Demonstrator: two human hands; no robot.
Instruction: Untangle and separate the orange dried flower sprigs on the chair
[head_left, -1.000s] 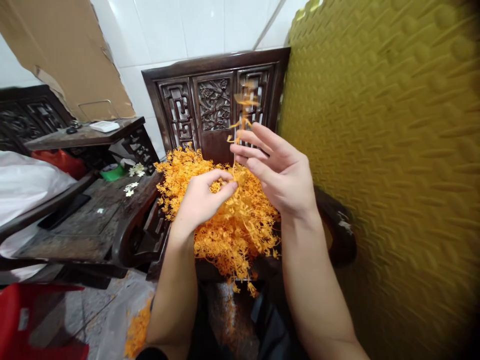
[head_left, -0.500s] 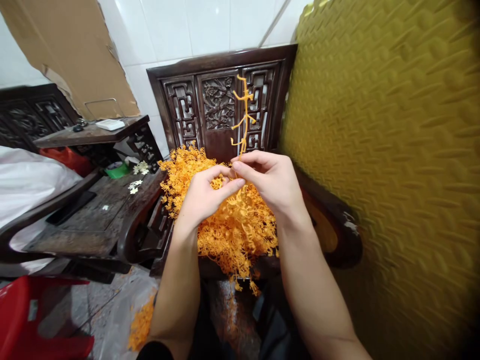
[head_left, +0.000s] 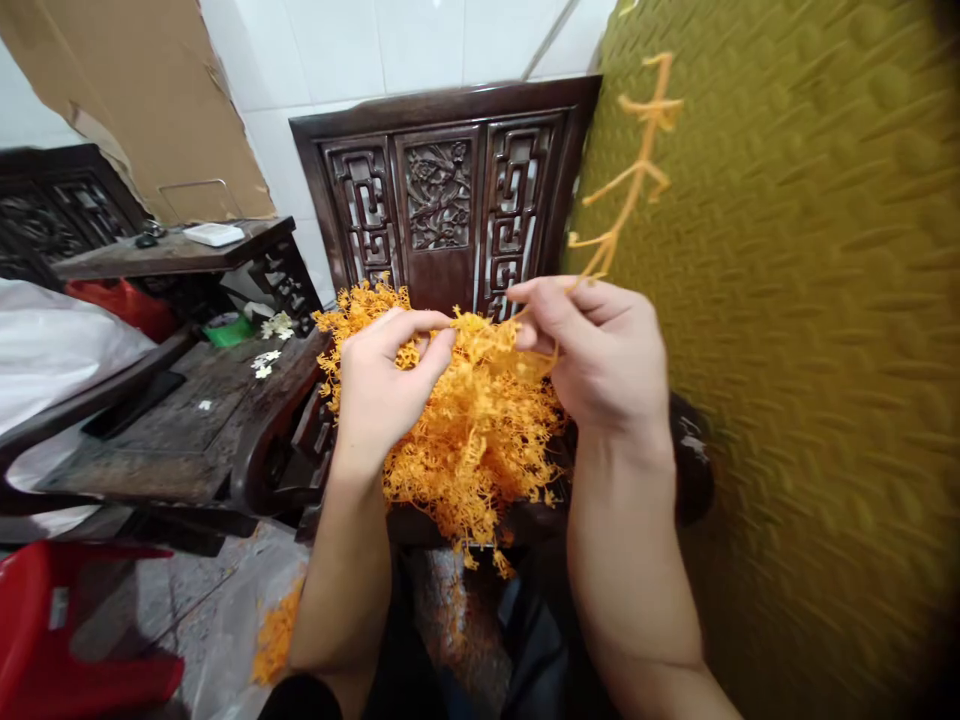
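Observation:
A large heap of tangled orange branching sprigs [head_left: 480,440] lies on the seat of a dark carved wooden chair. Over its left side, my left hand [head_left: 390,370] is closed, thumb and forefinger pinched at the end of a small orange sprig [head_left: 484,335]. My right hand [head_left: 607,340] grips a longer orange branched strand [head_left: 639,175], which sticks up from the fingers with short side twigs. Part of that strand also hangs below the right fingers. Whether the two pieces are joined between my hands I cannot tell.
The chair's carved back [head_left: 442,190] stands behind the heap. A yellow textured mat [head_left: 787,300] rises close on the right. To the left are a wooden bench [head_left: 165,440] with green tape [head_left: 229,330] on it, a red stool [head_left: 82,640] and a plastic bag [head_left: 232,610] of orange pieces.
My right hand has moved right and slightly up with the branched strand, which now leans right. My left hand has shifted a little left, so the two hands are farther apart.

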